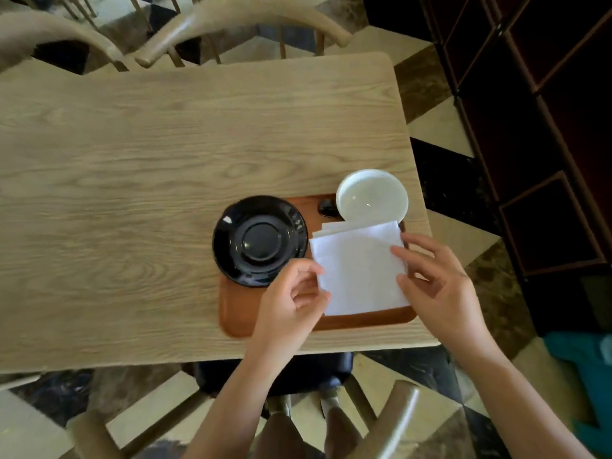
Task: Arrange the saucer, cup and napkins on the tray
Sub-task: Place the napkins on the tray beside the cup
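Holding white paper napkins [359,270] over a brown tray [241,313], a person works at a pale wood-grain bench [165,144], seen from the head camera. The left hand [291,299] has its grip pinched together on the napkins' left edge; the right hand [437,283] rests fingertips on their right edge, fingers spread apart rather than clamped. Several napkins lie fanned beneath the top sheet, all on the tray's right half. A glossy black saucer [260,241], round with a raised centre ring, sits on the tray's left part, overhanging its far left rim. A white cup [372,197], smooth and round with a dark handle at its left, stands at the tray's far right corner, just touching the napkins. The tray lies close to the bench's near right corner; the bench's left and far stretches are bare wood. Curved wooden chairs [231,24] stand beyond the far edge.
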